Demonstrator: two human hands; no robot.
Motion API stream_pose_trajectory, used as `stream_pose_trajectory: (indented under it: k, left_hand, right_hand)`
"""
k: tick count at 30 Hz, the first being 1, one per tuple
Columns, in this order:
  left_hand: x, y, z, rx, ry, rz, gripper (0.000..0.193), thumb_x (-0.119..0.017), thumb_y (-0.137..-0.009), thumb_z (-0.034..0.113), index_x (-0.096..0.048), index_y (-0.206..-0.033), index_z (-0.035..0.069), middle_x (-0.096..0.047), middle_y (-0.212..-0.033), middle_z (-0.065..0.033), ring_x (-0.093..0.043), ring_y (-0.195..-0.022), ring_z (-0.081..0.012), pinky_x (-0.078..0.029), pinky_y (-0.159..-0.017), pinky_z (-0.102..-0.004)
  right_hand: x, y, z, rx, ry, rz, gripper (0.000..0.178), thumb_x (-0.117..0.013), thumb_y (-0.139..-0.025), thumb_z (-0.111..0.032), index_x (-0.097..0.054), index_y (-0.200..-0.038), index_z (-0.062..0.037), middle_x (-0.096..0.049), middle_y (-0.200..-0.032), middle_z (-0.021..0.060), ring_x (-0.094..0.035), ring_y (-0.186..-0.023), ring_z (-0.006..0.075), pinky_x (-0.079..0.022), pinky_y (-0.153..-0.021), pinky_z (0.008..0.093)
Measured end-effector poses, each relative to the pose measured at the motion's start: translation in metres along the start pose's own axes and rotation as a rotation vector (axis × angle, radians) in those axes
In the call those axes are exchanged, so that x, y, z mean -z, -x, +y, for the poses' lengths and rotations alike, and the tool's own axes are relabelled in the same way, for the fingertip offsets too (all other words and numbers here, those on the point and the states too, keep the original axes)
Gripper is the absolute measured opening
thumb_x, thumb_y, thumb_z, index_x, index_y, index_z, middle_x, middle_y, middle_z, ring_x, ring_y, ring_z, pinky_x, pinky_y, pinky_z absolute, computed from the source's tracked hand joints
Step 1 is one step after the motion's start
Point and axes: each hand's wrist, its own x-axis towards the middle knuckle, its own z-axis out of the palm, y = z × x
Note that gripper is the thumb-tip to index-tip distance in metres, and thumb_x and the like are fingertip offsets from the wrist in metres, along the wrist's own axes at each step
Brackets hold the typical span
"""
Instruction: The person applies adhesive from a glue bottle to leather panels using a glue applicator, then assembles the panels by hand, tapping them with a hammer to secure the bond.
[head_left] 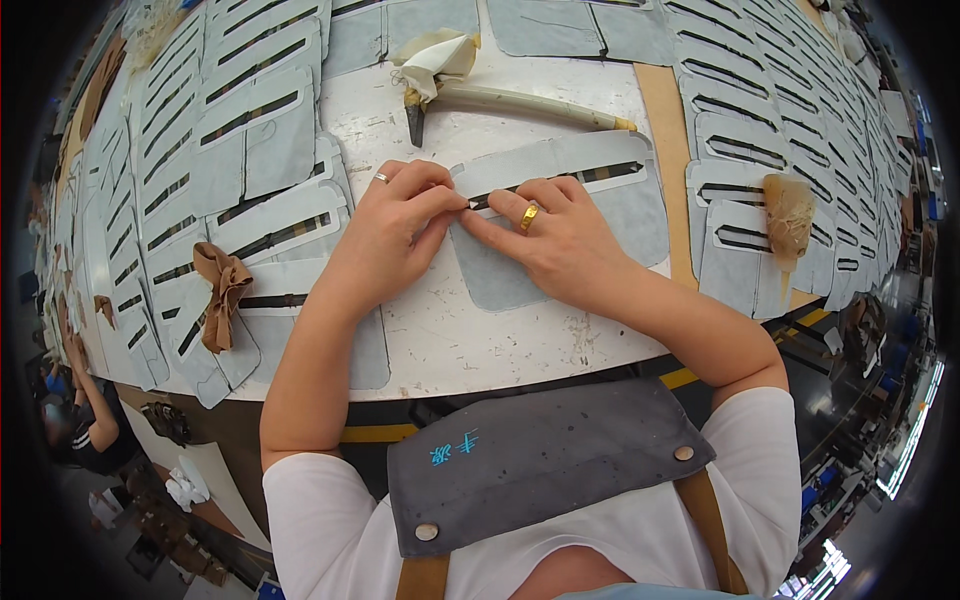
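A grey panel of leather or fabric lies flat on the white table in front of me. Across its upper part runs a pale strip with a long dark slot. At the left end of this slot, my left hand has thumb and forefinger pinched together on the edge. My right hand meets it there, its fingers bent and closed on the slot's edge, with thumb and fingertips against the panel. Whatever small detail sits between the touching fingertips is hidden. Just beyond lies a hammer with a pale handle and white cloth around its head.
Overlapping rows of similar slotted panels cover the left side, and more panels fill the right. A crumpled brown cloth rests at left. A yellowish lump sits on the right rows. Another person is at far left.
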Motion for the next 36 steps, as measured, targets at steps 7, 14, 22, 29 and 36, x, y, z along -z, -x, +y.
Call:
stream_pose_trajectory:
  k: [7,14,22,29,36]
  left_hand:
    - [0.001,0.002,-0.004,0.072,0.097,0.008,0.015,-0.065,-0.077,-0.003,-0.064,-0.090,0.002,-0.060,-0.100,-0.0081,-0.055,-0.097,-0.0266,-0.043,-0.088,-0.0353]
    - [0.003,0.002,-0.004,0.009,0.048,-0.026,0.013,-0.065,-0.075,-0.002,-0.064,-0.088,0.001,-0.061,-0.102,-0.0083,-0.056,-0.099,-0.0263,-0.043,-0.090,-0.0347]
    - [-0.001,0.002,-0.004,0.050,0.075,0.005,0.015,-0.066,-0.076,-0.001,-0.066,-0.091,0.002,-0.061,-0.102,-0.0078,-0.056,-0.101,-0.0251,-0.043,-0.091,-0.0346]
    - [0.000,0.003,-0.010,-0.005,-0.071,0.019,0.017,-0.066,-0.077,0.000,-0.067,-0.094,0.004,-0.060,-0.101,-0.0080,-0.056,-0.099,-0.0273,-0.044,-0.090,-0.0357]
    - [-0.007,-0.003,-0.006,-0.042,0.010,0.032,0.010,-0.061,-0.081,0.001,-0.066,-0.089,0.005,-0.059,-0.098,-0.0110,-0.057,-0.097,-0.0300,-0.045,-0.087,-0.0385]
  right_hand:
    - [-0.005,0.001,0.002,-0.061,-0.091,0.012,0.033,-0.058,-0.078,-0.010,-0.062,-0.110,-0.0062,-0.058,-0.107,0.0022,-0.054,-0.099,0.0181,-0.041,-0.085,0.0344]
    - [-0.005,0.003,0.000,-0.035,-0.018,-0.024,0.035,-0.058,-0.078,-0.009,-0.061,-0.112,-0.0060,-0.058,-0.109,0.0021,-0.053,-0.100,0.0178,-0.041,-0.086,0.0341]
    - [-0.006,0.004,0.002,-0.066,-0.090,0.017,0.036,-0.059,-0.078,-0.006,-0.061,-0.113,-0.0076,-0.060,-0.109,0.0027,-0.053,-0.101,0.0207,-0.041,-0.086,0.0350]
    - [-0.012,-0.003,0.002,-0.013,0.003,-0.003,0.041,-0.059,-0.077,-0.007,-0.061,-0.117,-0.0113,-0.058,-0.109,0.0023,-0.052,-0.100,0.0211,-0.040,-0.086,0.0361]
    - [0.009,0.002,-0.005,-0.010,0.085,-0.077,0.044,-0.056,-0.076,-0.007,-0.060,-0.119,-0.0153,-0.058,-0.111,0.0040,-0.052,-0.102,0.0214,-0.039,-0.086,0.0374]
